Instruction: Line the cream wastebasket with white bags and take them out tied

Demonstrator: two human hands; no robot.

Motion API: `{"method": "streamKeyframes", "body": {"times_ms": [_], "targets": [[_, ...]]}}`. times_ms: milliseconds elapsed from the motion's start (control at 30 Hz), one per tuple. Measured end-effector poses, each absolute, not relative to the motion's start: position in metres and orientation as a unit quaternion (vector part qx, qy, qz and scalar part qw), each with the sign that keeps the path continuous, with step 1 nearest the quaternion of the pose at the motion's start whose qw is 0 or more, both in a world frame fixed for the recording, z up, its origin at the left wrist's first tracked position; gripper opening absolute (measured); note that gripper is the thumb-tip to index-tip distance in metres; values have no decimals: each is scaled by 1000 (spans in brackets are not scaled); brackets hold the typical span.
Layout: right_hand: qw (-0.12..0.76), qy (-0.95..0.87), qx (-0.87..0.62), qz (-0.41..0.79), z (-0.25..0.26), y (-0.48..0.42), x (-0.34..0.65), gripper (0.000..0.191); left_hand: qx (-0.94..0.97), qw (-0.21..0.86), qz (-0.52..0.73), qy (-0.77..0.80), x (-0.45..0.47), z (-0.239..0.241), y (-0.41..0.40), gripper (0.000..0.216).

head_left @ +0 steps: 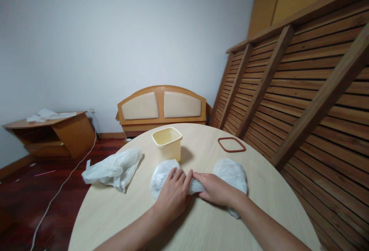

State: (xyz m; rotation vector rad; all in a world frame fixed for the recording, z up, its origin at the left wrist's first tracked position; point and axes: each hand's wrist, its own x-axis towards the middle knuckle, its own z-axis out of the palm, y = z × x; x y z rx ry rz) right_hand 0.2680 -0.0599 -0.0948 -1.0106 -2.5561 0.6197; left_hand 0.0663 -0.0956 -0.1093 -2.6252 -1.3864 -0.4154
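Observation:
A crumpled white plastic bag lies bunched on the round table, with a narrow twisted part running toward the right. My left hand is closed over the bunched bag, fingers curled on its right side. Close beside it, my right hand grips the twisted part, its fingertips almost meeting the left thumb. Another rounded white plastic bundle rests behind my right wrist; whether it joins the gripped bag is hidden. Just behind the left hand stands an open pale yellow plastic container.
A loose white plastic bag lies at the left edge of the table. At the back right is a brown, rounded square ring. Slatted wooden panels lean along the right. A cable crosses the floor at left.

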Motion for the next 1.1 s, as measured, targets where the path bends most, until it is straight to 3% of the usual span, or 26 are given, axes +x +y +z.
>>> {"method": "streamKeyframes", "body": {"times_ms": [300,467,633,767,933,1100], "targets": [[155,-892,-386,177,-91,-58,278,66,-892,70,-115,-433,41,-101,-72,32],[116,-900,-409,96,-86,-49,294,59,-886,68,-122,-443,37,-99,-72,33],[85,-875,-475,29,-71,-41,316,44,-872,96,-121,-465,43,-98,-74,24],[76,-860,-503,23,-68,-39,330,43,-861,132,-78,-485,47,-101,-70,12],[103,-866,-488,15,-80,-35,341,63,-855,133,-100,-491,50,-104,-72,28],[38,-819,-571,-49,-89,-34,353,75,-859,116,-158,-472,54,-104,-79,47]]}}
